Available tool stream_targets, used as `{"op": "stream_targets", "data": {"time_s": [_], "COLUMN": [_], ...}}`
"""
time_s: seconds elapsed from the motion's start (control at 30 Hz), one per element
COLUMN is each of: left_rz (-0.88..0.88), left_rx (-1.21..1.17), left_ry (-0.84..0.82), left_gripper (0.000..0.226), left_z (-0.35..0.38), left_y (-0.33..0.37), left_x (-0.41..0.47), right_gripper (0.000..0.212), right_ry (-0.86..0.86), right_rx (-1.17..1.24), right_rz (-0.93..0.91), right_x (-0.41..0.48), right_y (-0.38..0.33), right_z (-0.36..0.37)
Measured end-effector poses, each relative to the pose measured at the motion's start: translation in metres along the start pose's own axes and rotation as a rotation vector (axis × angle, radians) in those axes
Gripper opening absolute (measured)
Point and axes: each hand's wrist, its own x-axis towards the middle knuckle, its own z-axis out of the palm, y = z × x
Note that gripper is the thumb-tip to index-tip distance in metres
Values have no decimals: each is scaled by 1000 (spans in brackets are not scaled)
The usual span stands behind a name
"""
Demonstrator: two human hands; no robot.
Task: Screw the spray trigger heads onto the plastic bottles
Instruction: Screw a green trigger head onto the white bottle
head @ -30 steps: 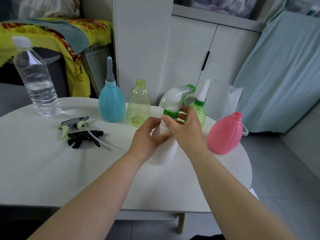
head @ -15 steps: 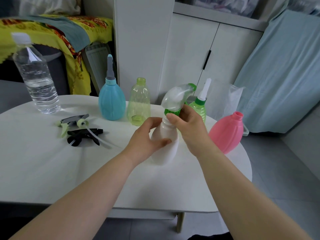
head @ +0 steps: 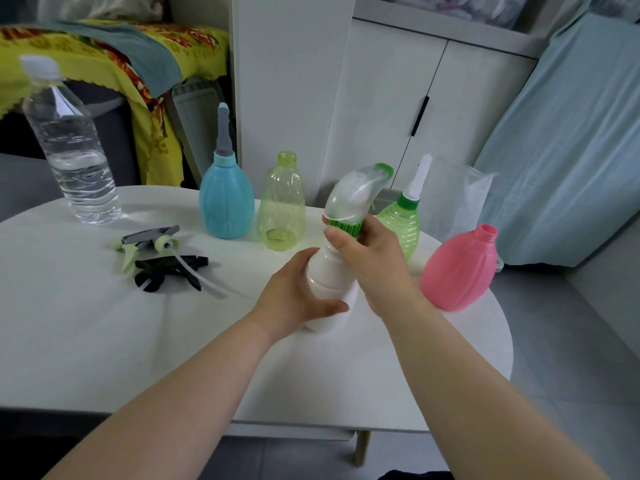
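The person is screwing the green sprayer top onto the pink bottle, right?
Not quite. In the head view the right hand grips the green sprayer top on the white bottle, which the left hand holds. The pink bottle stands open-necked nearby.

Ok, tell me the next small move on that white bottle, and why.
Probably twist the green collar a turn with the right hand, which pinches it, while the left hand grips the white bottle. The trigger head sits on the neck; tightness cannot be judged.
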Motion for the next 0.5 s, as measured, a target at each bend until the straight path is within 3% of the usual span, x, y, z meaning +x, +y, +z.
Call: {"op": "stream_targets", "data": {"time_s": [0.1, 0.3, 0.5], "left_rz": [-3, -30, -23], "left_rx": [16, -42, -24], "left_ry": [-2, 3, 43], "left_gripper": [75, 77, 73], "left_z": [0, 1, 4], "left_y": [0, 0, -1], "left_x": [0, -1, -1], "right_gripper": [17, 16, 18], "right_ry": [71, -220, 36], "right_rx": [-52, -66, -132], "right_rz": [-18, 18, -65], "right_x": [0, 9, 0], "right_y": [2, -16, -2], "right_z": [4, -20, -5]}}
